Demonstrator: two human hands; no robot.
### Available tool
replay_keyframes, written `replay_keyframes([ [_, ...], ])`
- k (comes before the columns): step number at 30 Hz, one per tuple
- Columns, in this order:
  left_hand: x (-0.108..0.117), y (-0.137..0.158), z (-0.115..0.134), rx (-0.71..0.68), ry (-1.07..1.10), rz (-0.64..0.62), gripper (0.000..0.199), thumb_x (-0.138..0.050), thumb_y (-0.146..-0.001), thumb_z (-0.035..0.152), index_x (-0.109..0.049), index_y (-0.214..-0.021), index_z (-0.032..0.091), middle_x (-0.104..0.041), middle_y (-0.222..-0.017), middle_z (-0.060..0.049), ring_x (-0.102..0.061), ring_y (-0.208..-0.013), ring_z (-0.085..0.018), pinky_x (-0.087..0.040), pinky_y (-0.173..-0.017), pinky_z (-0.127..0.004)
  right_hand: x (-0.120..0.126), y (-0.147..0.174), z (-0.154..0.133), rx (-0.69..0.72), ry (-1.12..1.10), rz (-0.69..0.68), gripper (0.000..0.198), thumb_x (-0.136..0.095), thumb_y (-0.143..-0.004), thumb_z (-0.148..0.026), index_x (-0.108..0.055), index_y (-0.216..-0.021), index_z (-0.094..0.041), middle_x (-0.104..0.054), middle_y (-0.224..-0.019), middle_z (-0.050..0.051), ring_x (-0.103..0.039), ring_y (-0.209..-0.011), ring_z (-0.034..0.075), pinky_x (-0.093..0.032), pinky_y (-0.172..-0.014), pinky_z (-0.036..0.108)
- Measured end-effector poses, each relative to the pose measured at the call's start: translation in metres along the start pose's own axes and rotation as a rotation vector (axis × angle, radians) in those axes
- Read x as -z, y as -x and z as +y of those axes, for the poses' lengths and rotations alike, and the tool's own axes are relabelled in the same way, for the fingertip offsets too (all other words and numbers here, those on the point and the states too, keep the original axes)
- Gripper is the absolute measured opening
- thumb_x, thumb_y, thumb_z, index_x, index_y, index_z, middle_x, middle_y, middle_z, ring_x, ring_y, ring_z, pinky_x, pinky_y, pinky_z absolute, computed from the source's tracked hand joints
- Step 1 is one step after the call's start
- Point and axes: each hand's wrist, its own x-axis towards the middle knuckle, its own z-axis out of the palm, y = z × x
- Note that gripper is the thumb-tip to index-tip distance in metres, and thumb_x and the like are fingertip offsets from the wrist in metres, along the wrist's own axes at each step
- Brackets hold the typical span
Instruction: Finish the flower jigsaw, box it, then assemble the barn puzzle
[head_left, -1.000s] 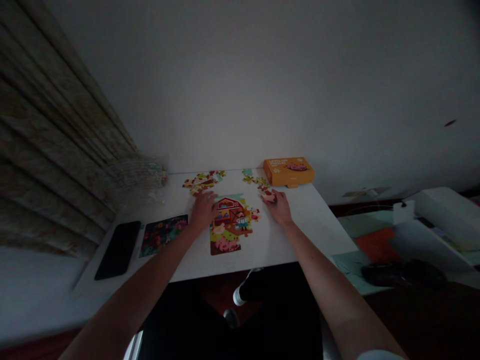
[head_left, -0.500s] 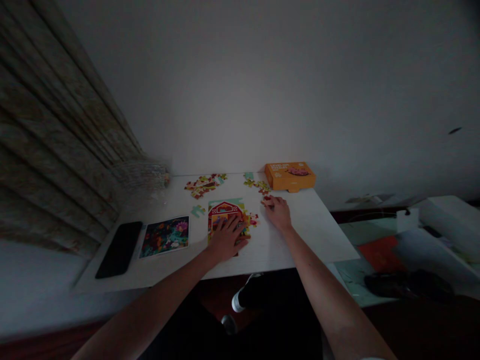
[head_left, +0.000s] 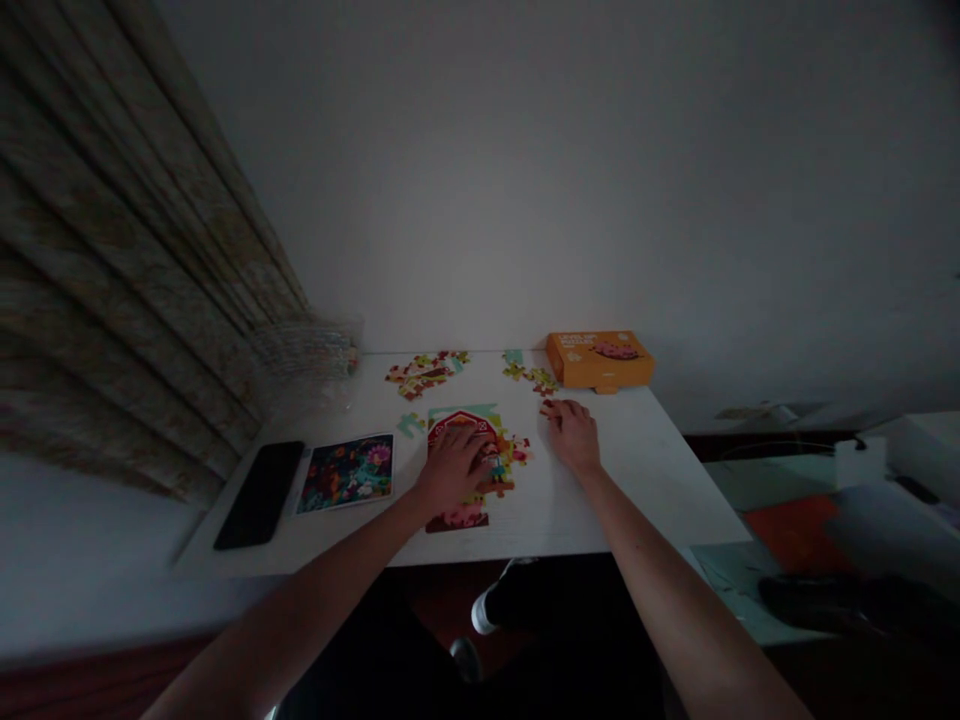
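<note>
On the white table [head_left: 637, 470] lies a partly joined jigsaw puzzle [head_left: 459, 518] with a red barn and pink shapes along its lower edge. My left hand [head_left: 450, 470] rests flat on its middle, fingers stretched out, hiding part of the barn. To the right, my right hand [head_left: 576, 435] has its fingers closed on a small reddish puzzle piece [head_left: 549, 408], just above the tabletop or touching it; I cannot tell which. Loose pieces [head_left: 534, 376] lie beyond that hand. A pale green piece [head_left: 410, 425] sits left of the puzzle's top corner.
More loose pieces [head_left: 426, 374] form a pile at the back. An orange puzzle box [head_left: 601, 360] stands at the back right by the wall. On the left are a printed picture card [head_left: 346, 474], a black phone-like slab [head_left: 259, 495] and clear plastic wrap [head_left: 307, 365]. A curtain [head_left: 135, 200] hangs beside them.
My left hand has slid up and left over the puzzle, uncovering its lower part. The right hand still holds the reddish piece. The whole view has shifted slightly.
</note>
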Motion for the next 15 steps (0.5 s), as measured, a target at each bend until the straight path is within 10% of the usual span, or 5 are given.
replay_keyframes([
  [8, 0.056, -0.078, -0.134, 0.491, -0.055, 0.118, 0.047, -0.048, -0.094, 0.017, -0.059, -0.14, 0.01, -0.057, -0.148, -0.02, -0.05, -0.142, -0.029, -0.037, -0.121, -0.042, -0.001, -0.001, 0.0, -0.006, -0.005, 0.012, 0.035, -0.044, -0.101, -0.026, -0.067, -0.125, -0.016, -0.067, -0.125, 0.015, -0.059, -0.109, 0.028, -0.044, -0.09, 0.039],
  [15, 0.078, -0.098, -0.19, 0.516, 0.051, 0.008, 0.046, -0.062, -0.081, 0.021, -0.071, -0.126, 0.022, -0.075, -0.128, -0.007, -0.067, -0.122, -0.023, -0.052, -0.104, -0.03, -0.001, -0.001, -0.001, -0.012, 0.011, 0.008, 0.032, -0.047, -0.1, -0.026, -0.068, -0.124, -0.018, -0.068, -0.122, 0.013, -0.06, -0.109, 0.029, -0.043, -0.088, 0.038],
])
